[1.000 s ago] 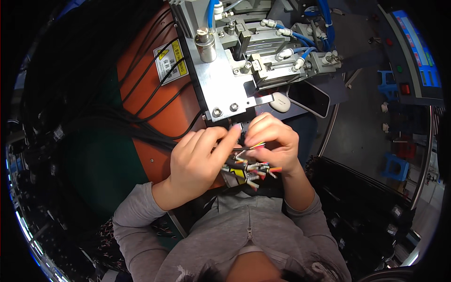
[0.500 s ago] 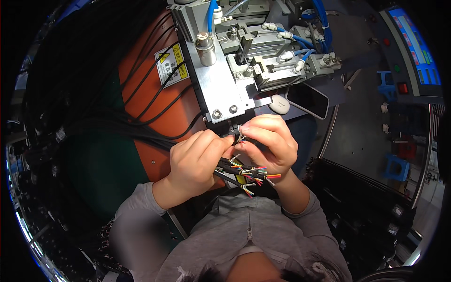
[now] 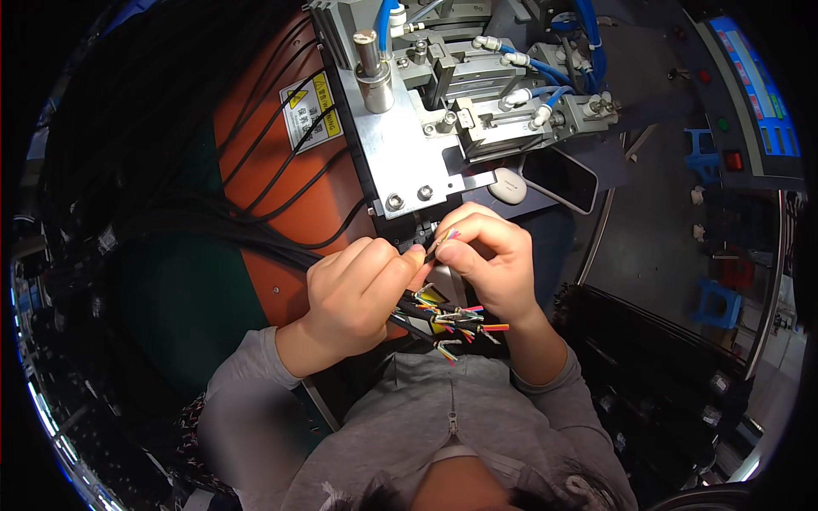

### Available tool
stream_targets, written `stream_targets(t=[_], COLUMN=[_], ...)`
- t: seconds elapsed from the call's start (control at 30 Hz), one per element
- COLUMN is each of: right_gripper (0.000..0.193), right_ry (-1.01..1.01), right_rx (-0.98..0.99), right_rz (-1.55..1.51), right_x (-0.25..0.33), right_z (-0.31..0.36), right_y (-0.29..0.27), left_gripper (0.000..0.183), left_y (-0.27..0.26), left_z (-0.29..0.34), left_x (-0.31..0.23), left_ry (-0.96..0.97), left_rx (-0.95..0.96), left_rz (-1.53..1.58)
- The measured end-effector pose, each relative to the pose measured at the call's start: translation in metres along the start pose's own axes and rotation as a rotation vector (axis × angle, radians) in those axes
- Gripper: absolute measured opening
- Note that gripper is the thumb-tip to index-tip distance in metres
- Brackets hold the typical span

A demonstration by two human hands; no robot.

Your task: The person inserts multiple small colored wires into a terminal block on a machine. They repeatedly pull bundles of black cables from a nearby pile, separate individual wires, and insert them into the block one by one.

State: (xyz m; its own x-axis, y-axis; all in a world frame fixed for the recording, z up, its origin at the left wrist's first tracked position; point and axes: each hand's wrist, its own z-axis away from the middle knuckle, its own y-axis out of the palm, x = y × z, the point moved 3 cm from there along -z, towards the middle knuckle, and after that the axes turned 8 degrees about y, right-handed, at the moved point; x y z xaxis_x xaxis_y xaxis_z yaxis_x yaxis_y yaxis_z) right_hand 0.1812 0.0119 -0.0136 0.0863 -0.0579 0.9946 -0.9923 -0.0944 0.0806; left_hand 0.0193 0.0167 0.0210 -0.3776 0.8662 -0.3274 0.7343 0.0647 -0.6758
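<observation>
My left hand (image 3: 356, 288) is closed around black cables, its thumb and forefinger pinching one of them near its stripped end. Facing it, my right hand (image 3: 498, 262) pinches that same cable end (image 3: 449, 237) between thumb and forefinger; thin coloured wires poke out above the thumb. Below my hands hang several more black cable ends (image 3: 441, 317) from the left hand's bundle, with coloured wires and pale strands fanned out to the right. Just beyond my fingertips is the front of a metal machine (image 3: 400, 166), its dark lower part partly hidden by my hands.
Blue air hoses (image 3: 545, 72) run over the machine's clamps. A white round case (image 3: 509, 186) and a phone (image 3: 562, 180) lie right of it. Black cables (image 3: 256, 230) trail left over an orange surface (image 3: 271, 192) with a warning label (image 3: 311, 111). A screen panel (image 3: 754, 94) stands far right.
My right fingers have closed further over the cable end, and its coloured wires now point up past the thumb. On the machine, the round metal post has risen, showing a rod.
</observation>
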Motion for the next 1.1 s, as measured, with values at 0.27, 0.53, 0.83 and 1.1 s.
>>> stream_targets(t=[0.27,0.53,0.83,1.1], right_gripper=[0.014,0.012,0.01,0.005], right_ry=[-0.245,0.153,0.263,-0.157], right_rx=[-0.271,0.046,0.069,-0.145], right_rz=[0.302,0.225,-0.036,0.647], right_x=[0.012,0.007,-0.009,-0.005], right_z=[0.005,0.004,0.005,-0.003], right_y=[0.009,-0.012,-0.021,-0.005], left_gripper=[0.015,0.023,0.031,0.031], left_y=[0.0,0.007,0.008,0.019], left_z=[0.001,0.004,0.005,0.004], left_x=[-0.006,-0.001,-0.007,-0.01], left_ry=[-0.021,0.014,0.108,-0.035], left_rx=[0.093,0.126,0.117,0.303], left_rz=[-0.134,-0.106,-0.214,-0.306])
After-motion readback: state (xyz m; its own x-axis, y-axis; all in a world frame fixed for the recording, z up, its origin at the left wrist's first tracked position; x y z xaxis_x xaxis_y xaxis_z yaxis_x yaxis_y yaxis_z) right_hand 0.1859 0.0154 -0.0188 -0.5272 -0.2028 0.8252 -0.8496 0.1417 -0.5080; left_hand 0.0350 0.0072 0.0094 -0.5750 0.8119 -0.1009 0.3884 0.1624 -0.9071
